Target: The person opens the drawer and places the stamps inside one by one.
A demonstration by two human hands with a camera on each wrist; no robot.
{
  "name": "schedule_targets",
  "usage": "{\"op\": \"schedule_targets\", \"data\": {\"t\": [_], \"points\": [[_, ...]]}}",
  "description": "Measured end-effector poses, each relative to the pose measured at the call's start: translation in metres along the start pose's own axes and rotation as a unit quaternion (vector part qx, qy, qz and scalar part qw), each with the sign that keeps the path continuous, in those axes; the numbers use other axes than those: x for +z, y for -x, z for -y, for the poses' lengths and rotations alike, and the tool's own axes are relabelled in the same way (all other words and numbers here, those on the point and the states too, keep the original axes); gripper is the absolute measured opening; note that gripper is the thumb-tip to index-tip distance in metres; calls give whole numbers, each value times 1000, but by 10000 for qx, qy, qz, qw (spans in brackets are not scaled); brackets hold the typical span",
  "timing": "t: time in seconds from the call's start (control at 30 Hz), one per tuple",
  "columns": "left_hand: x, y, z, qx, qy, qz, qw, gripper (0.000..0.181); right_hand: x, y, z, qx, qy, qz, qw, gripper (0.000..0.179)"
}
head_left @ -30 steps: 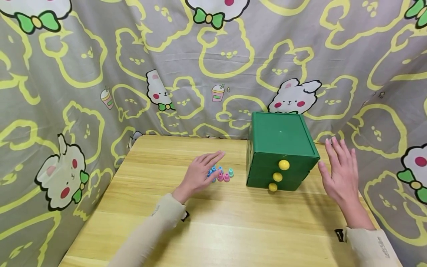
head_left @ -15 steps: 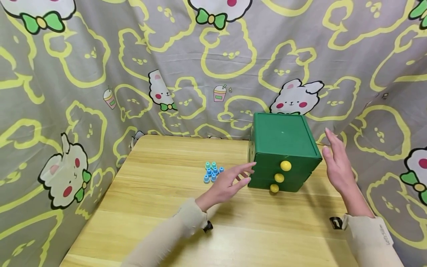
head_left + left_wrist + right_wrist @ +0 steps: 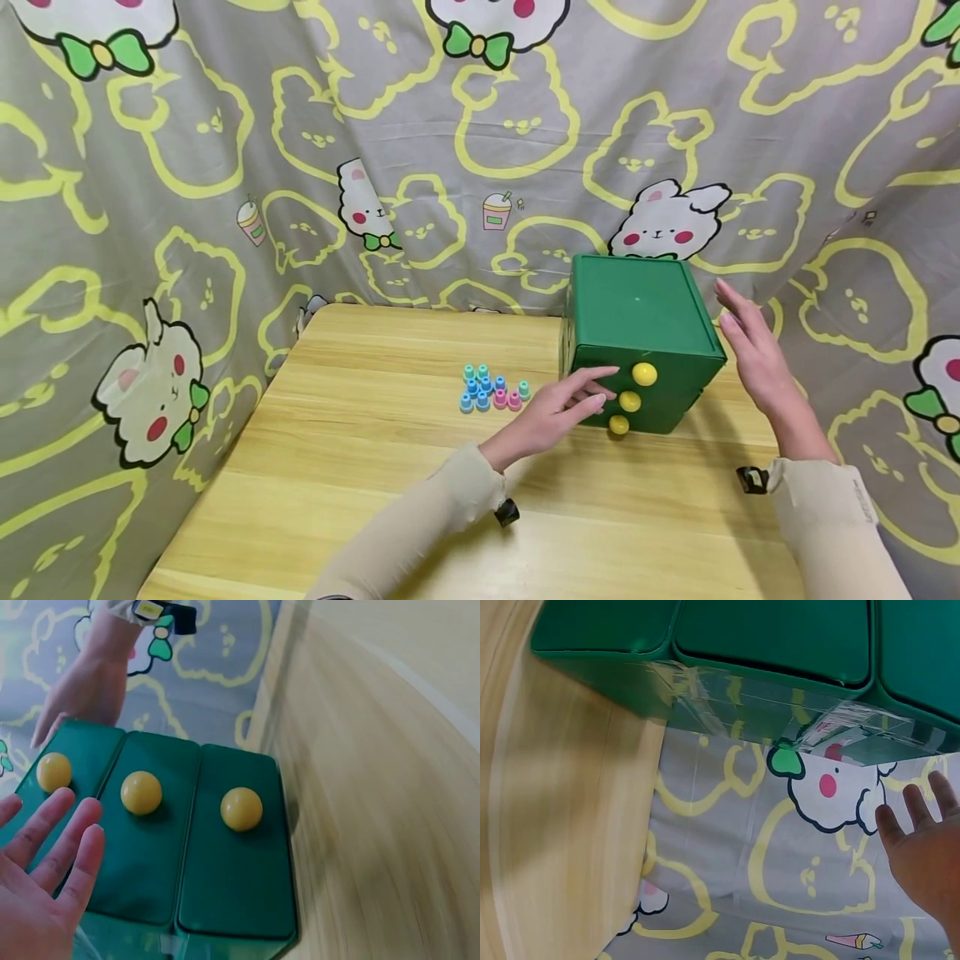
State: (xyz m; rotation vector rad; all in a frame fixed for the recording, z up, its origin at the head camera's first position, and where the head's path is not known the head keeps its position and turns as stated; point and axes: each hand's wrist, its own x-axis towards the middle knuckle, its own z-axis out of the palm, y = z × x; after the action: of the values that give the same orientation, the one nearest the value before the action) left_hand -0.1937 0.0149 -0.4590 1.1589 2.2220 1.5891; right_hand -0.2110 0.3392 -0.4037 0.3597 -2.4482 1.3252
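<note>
The green box (image 3: 637, 300) stood upright, with three drawers stacked in its front. Each drawer front was longer from side to side than up and down. The top knob (image 3: 643, 374), the middle knob (image 3: 629, 402) and the bottom knob (image 3: 618, 425) were round and yellow, and they made a row down the front of the green box. All three drawers looked shut.

The left hand (image 3: 551, 417) was in front of the green box, toward its left side. Its fingertips pointed across the front, and the top knob was just to the right of them. The middle knob was close by too. So the left hand was the nearer one to the knobs. Its fingers were loose, a little bent and spread apart, and it had hold of nothing. I could not tell if a fingertip touched the green box.

The right hand (image 3: 759, 364) was just beside the right side of the green box, near its top edge. Its fingers were almost straight and it held nothing. I could not be sure if it touched.

Clear tape (image 3: 694, 690) ran along the right side of the green box. To its left, small blue, pink and teal cups (image 3: 487, 386) stood together on the wooden surface (image 3: 300, 433). Behind the green box hung a gray curtain (image 3: 420, 125) with bunnies on it.
</note>
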Motion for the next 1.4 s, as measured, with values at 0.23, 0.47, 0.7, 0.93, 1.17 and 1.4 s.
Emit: {"op": "schedule_targets", "data": {"t": [0.23, 0.47, 0.7, 0.93, 1.17, 1.4], "points": [[10, -12, 0, -113, 292, -51, 9995, 44, 0, -10, 1, 234, -152, 228, 9994, 54], [18, -18, 0, -85, 368, -97, 9992, 43, 1, -17, -4, 310, -268, 383, 9984, 53], [23, -22, -1, -88, 446, -161, 9988, 43, 4, -18, -9, 289, -612, 407, 9969, 53], [26, -28, 0, -105, 778, -182, 9967, 44, 8, -18, -13, 244, -946, 277, 9948, 51], [33, -35, -2, -102, 983, -195, 9949, 44, 10, -16, -21, 41, -871, 196, 9960, 46], [44, -40, -4, 10, 1165, -536, 9917, 42, 13, -16, -24, -18, -1104, 187, 9937, 46]]}}
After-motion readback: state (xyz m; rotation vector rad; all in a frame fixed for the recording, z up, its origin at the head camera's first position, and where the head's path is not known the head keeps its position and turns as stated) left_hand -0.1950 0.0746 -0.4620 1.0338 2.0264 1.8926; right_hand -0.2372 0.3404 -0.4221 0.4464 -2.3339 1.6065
